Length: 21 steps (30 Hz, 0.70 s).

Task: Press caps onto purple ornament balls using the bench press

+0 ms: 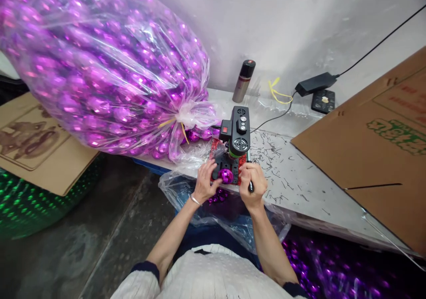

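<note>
A small black bench machine with buttons on top stands on a red base at the near edge of the table. A shiny purple ball sits under its head. My left hand pinches this ball from the left, fingers closed on it. My right hand is closed round the machine's black lever handle, which pokes out below the fist. Beneath my hands an open clear bag holds more purple balls.
A huge tied clear bag of purple balls fills the upper left. A brown cardboard sheet leans at right. A grey spray can, a black power adapter and cable lie at the back. Metal bits litter the table.
</note>
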Motion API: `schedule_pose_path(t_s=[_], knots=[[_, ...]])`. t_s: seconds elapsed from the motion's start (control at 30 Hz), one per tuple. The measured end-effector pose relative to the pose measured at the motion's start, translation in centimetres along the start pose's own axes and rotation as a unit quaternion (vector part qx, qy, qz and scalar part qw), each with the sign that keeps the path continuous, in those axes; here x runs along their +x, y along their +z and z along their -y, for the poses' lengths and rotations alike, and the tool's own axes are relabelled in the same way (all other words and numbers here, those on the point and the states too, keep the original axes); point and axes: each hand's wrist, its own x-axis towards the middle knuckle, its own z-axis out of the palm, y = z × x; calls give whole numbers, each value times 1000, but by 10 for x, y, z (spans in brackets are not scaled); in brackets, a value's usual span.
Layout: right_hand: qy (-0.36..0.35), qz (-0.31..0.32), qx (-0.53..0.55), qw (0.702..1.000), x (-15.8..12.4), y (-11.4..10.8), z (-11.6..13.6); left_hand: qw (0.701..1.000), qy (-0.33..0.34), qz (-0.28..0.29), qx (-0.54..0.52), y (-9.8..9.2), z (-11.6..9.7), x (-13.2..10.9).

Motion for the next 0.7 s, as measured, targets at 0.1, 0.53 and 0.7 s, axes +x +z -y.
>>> schedule_pose_path(t_s=[0.1, 0.53, 0.7], knots=[[1, -11, 2, 1000, -4, 3, -1, 984, -146, -29, 97, -10, 30, 47], [-9, -9, -10, 1000, -3, 2, -2, 902, -370, 163, 153, -39, 70, 153], [-11, -1, -18, 1000, -3, 1, -3, 889, -428, 42, -160, -48, 54, 117]])
